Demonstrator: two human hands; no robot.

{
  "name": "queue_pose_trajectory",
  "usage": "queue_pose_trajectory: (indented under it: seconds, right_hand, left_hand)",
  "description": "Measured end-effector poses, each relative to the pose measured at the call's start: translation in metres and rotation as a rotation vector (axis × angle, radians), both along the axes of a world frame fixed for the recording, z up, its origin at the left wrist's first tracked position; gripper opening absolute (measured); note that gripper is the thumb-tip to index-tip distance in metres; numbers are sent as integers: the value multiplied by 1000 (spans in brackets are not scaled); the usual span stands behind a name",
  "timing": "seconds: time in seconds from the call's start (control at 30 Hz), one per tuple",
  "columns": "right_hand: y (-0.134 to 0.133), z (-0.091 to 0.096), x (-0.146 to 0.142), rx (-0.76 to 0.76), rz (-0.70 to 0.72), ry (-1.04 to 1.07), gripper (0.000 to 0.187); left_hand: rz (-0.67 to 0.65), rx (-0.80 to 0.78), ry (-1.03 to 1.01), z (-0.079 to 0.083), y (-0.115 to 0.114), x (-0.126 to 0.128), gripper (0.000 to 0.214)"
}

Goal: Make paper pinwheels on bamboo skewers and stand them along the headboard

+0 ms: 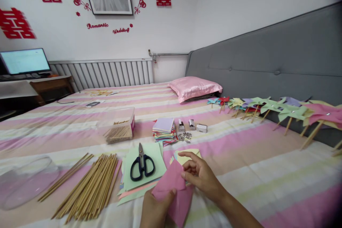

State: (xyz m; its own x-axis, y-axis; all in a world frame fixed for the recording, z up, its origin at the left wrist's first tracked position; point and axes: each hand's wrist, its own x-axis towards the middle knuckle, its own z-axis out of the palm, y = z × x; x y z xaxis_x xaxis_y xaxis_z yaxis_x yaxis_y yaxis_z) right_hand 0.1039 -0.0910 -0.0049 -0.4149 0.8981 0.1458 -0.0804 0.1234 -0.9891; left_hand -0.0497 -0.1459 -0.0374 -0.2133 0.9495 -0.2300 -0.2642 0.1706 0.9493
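A piece of pink paper (181, 206) with fold lines is held low in front of me, with one corner pointing up. My left hand (156, 206) grips its lower left side, thumb pressed on top. At its right edge, the thumb and bent fingers of my right hand (201, 176) pinch the paper; the index finger stretches out above. Behind that hand lies a yellow paper piece (193, 152), partly hidden. Dark-handled scissors (142, 165) rest on a stack of pale green sheets (157, 158), left of the pink paper.
Bamboo sticks (91, 188) lie left, near a clear lid (29, 181). Beyond are a plastic box of sticks (120, 128), stacked coloured squares (163, 125), metal clips (185, 136) and a small box (201, 128). Paper pinwheels (292, 113) lean along the grey headboard (267, 53).
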Motion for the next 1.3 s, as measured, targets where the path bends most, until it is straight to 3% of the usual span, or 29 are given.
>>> queue_pose_trajectory:
  seconds: [0.13, 0.3, 0.47, 0.57, 0.63, 0.9, 1.13, 1.3]
  right_hand:
    - [5, -7, 0, 26, -110, 43, 41]
    - [4, -6, 3, 103, -206, 28, 26]
    - [-6, 1, 6, 106, -17, -55, 14]
    - [-12, 3, 3, 67, 176, -114, 21]
    - [-15, 3, -1, 63, 233, -151, 28]
    - [-15, -8, -8, 75, 199, -159, 19]
    - [-16, -10, -10, -16, 195, -96, 9]
    - [-14, -13, -16, -71, 164, -10, 17]
  left_hand:
    - [34, -34, -30, 2, 0, -1, 37]
    - [95, -72, -190, 26, -4, -3, 31]
    - [177, -106, -284, 40, -4, -12, 30]
    - [173, -97, -329, 37, -4, -17, 29]
    - [145, -88, -353, 35, -5, -18, 28]
    - [110, -112, -334, 44, -7, -12, 20]
    - [87, -89, -291, 40, -6, -11, 27]
    - [100, -20, -228, 43, -9, -5, 18]
